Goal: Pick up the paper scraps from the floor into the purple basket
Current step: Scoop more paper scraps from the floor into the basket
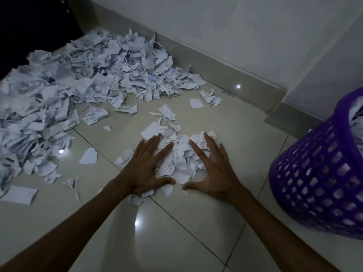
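A small heap of white paper scraps [179, 157] lies on the tiled floor between my two hands. My left hand [146, 167] lies flat on the heap's left side, fingers spread and straight. My right hand [211, 165] lies flat on its right side, fingers also spread, thumbs of both hands nearly meeting at the near edge. The purple basket [318, 173], a perforated plastic one, stands at the right edge of view with paper scraps [356, 118] inside it.
A large pile of torn paper [68, 85] covers the floor at the left and back, up to the wall's skirting [225, 75]. Loose scraps [89, 156] are scattered across the tiles. A dark piece of furniture [29, 26] stands at the far left.
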